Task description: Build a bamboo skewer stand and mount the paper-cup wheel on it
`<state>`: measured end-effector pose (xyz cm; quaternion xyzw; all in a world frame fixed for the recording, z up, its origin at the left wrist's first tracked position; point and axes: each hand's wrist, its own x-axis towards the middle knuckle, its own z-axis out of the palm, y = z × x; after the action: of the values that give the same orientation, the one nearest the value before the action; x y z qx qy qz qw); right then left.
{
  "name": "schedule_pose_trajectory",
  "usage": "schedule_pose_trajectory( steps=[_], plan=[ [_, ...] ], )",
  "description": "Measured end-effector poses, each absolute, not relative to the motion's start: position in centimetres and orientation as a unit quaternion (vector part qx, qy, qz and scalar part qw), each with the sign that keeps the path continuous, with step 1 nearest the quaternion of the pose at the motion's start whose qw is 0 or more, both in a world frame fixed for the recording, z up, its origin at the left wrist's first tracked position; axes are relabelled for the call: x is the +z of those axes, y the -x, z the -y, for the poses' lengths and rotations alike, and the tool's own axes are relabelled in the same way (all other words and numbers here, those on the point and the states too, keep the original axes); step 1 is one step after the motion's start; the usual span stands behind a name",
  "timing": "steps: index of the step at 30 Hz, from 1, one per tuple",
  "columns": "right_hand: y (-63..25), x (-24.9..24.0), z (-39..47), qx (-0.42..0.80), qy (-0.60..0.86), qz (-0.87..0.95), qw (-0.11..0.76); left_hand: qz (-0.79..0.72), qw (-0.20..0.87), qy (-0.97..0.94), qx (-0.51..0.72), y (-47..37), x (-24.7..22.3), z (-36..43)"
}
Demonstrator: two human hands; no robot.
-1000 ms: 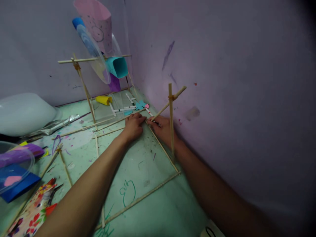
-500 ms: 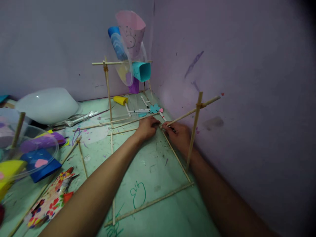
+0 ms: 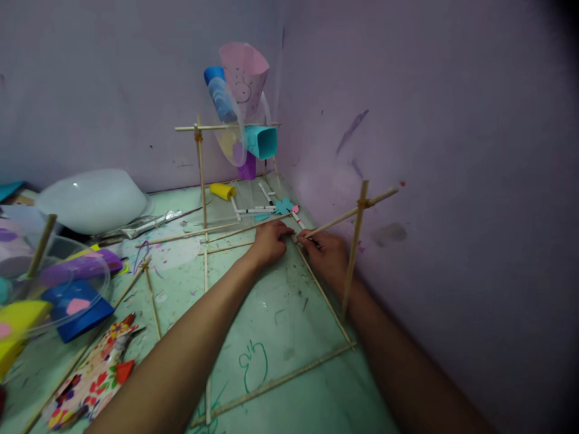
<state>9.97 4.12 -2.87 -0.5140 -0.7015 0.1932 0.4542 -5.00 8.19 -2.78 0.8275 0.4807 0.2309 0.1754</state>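
My left hand (image 3: 271, 240) is at the far corner of a rectangle of thin wooden sticks, its fingers closed around a stick end there. Beside it, my right hand (image 3: 326, 252) pinches the lower end of a slanting wooden stick (image 3: 337, 222). That stick is bound with a brown band to an upright stick (image 3: 353, 259), forming a cross. A long side stick (image 3: 323, 290) runs from between my hands to a near stick (image 3: 283, 377). My fingers hide the corner joint itself.
A stick stand (image 3: 200, 175) holds a clear disc with coloured paper cups (image 3: 244, 78) at the back. A wall (image 3: 452, 181) rises close on the right. White marker-like tubes (image 3: 257, 210), a pale balloon-like object (image 3: 90, 199) and a floral pouch (image 3: 93, 380) lie around.
Everything sits slightly lower in view, as my head has tilted up a little. Both hands keep their places at the stick corner, with little visible movement.
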Motion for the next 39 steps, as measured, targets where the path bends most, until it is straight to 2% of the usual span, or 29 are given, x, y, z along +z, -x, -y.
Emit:
schedule_pose_trajectory(
  steps=[13, 22, 27, 34, 39],
  plan=[
    [-10.0, -2.7, -3.9, 0.168, 0.518, 0.716, 0.436, -0.476, 0.182, -0.831, 0.223, 5.0, -2.1, -8.1],
    [-9.9, -3.0, -3.9, 0.179, 0.538, 0.699, 0.436, -0.509, 0.161, -0.825, 0.185, 7.5, 6.0, -4.0],
    [-9.7, -3.1, -4.1, 0.182, 0.544, 0.697, 0.429, -0.545, 0.177, -0.803, 0.163, 9.4, 7.9, 0.1],
    [-9.9, -3.1, -3.9, 0.208, 0.536, 0.688, 0.443, -0.644, 0.057, -0.748, 0.154, 15.1, 11.4, 6.2],
    [-10.1, -3.4, -4.1, 0.202, 0.532, 0.699, 0.433, -0.769, 0.021, -0.633, 0.080, 21.0, 13.5, 11.3]
  ],
)
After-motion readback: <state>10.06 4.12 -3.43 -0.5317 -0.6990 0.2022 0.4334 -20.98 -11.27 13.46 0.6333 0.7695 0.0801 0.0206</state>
